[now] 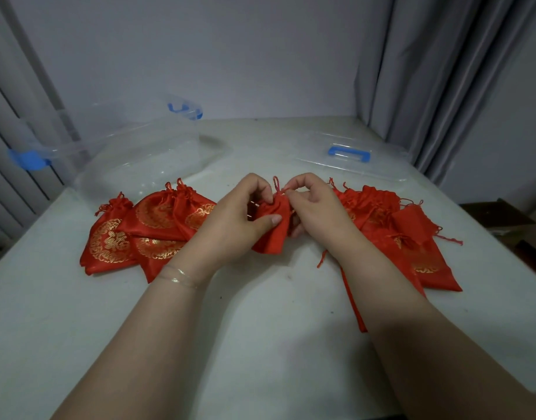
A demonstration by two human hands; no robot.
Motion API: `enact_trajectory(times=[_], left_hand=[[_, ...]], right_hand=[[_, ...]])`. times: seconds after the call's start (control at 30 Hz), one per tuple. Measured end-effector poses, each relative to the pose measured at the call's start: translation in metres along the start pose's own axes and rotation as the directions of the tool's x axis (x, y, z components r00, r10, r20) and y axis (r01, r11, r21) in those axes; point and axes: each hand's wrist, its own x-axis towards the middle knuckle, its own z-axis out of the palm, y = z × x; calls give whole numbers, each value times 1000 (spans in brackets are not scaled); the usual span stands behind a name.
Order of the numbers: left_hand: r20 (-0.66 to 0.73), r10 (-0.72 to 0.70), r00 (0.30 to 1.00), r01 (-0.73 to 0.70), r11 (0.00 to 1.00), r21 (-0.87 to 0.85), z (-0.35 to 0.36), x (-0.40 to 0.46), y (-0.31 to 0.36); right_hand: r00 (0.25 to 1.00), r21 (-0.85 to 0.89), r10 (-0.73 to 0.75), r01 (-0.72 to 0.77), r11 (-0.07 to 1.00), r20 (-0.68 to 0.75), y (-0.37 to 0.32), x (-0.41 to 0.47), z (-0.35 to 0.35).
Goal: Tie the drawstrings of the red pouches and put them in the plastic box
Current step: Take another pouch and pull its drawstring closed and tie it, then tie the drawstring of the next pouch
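A small red pouch (273,228) hangs between my hands above the middle of the table. My left hand (239,219) grips its body, thumb across the front. My right hand (315,207) pinches its drawstring (277,186) at the gathered neck, where a loop of cord sticks up. Left of my hands lies a heap of red pouches with gold print (145,231), their necks drawn in. To the right lies another heap of red pouches (403,234) with loose cords. The clear plastic box (133,153) with blue latches stands open at the back left.
The box's clear lid (351,159) with a blue handle lies flat at the back right. The white table (200,344) runs to a wall behind and curtains on both sides. A dark object sits off the table's right edge.
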Motion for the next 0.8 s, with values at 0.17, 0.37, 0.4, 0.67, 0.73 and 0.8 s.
enact_trajectory(times=[0.17, 0.37, 0.4, 0.67, 0.73, 0.8], left_hand=[[-427, -117, 897, 106, 993, -50, -16, 8, -14], [-478, -258, 840, 495, 727, 477, -36, 6, -42], [-489, -253, 835, 516, 669, 535, -37, 5, -44], [-515, 145, 845, 140, 870, 473, -22, 7, -29], [-413, 117, 903, 30, 942, 333, -14, 6, -20], [-291, -41, 956, 87, 985, 147, -3, 5, -12]], right_hand=[[985, -509, -137, 66, 858, -102, 11, 5, -15], [999, -682, -51, 41, 731, 5, 20, 7, -13], [999, -724, 3, 36, 688, 53, 21, 7, -13], [996, -762, 0, 71, 644, 93, 31, 15, -14], [991, -670, -134, 107, 734, 12, 33, 18, -15], [966, -606, -253, 170, 777, -52, 28, 18, -14]])
